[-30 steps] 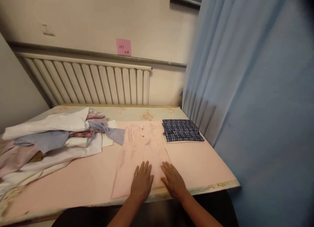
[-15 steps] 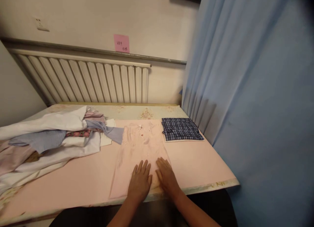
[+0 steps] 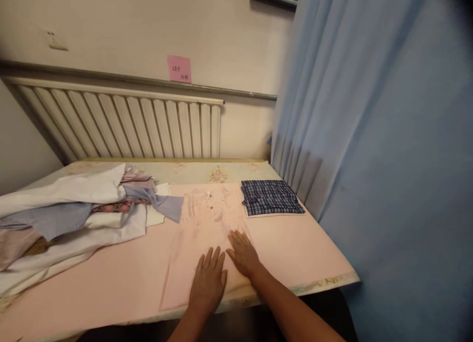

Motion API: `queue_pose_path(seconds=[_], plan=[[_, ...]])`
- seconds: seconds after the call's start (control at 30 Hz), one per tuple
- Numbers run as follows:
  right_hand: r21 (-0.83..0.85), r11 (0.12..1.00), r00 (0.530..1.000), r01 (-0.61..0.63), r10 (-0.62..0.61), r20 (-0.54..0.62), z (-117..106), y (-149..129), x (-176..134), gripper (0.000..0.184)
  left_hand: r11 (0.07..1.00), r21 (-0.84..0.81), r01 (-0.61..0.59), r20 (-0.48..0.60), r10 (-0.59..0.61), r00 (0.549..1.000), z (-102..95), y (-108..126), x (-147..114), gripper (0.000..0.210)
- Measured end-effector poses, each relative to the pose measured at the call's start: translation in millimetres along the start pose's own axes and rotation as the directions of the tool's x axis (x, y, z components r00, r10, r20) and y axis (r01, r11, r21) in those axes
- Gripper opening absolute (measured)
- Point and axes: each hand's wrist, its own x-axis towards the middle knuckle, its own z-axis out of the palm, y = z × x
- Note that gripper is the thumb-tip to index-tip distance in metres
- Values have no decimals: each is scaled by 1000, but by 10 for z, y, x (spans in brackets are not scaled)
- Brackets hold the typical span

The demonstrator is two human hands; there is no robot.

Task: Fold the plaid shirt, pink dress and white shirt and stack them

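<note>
A thin pale pink garment (image 3: 199, 236) with small dark buttons near its far end lies spread flat on the pink-covered table (image 3: 125, 278). My left hand (image 3: 209, 283) rests palm down on its near part, fingers stretched out. Slightly farther away and to the right, my right hand (image 3: 243, 253) lies flat on the garment's right side, fingers extended. Neither hand grips anything. The fabric under my palms is hidden.
On the left sits a loose heap of white, blue and pink clothes (image 3: 107, 228), one blue piece reaching the garment. A folded dark plaid cloth (image 3: 271, 196) lies at the right. A blue curtain (image 3: 369, 150) hangs on the right; a radiator (image 3: 148, 127) stands behind.
My right hand has slid away from me and slightly left along the garment. My left hand stays nearly in place. The view has shifted a little.
</note>
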Motion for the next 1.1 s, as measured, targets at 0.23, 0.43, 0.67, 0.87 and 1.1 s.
queue_pose_path(seconds=[0.23, 0.43, 0.67, 0.87, 1.1], plan=[[-54, 995, 997, -81, 81, 3, 42, 201, 99, 50, 1000, 17, -9, -20, 10, 1000, 49, -18, -15, 48], [-65, 987, 989, -148, 148, -8, 58, 282, 152, 51, 1000, 9, 0, -10, 0, 1000, 41, -13, -15, 48], [-69, 979, 982, -190, 191, 6, 64, 318, 112, 49, 1000, -10, -10, -30, 10, 1000, 47, -31, -26, 49], [-35, 982, 982, -187, 188, 29, -196, 203, -145, 47, 1000, -4, -16, -30, 16, 999, 25, -36, -34, 48], [36, 987, 984, 155, -158, 80, -440, -192, -724, 59, 999, 4, -39, -37, 39, 999, 12, -50, -67, 47]])
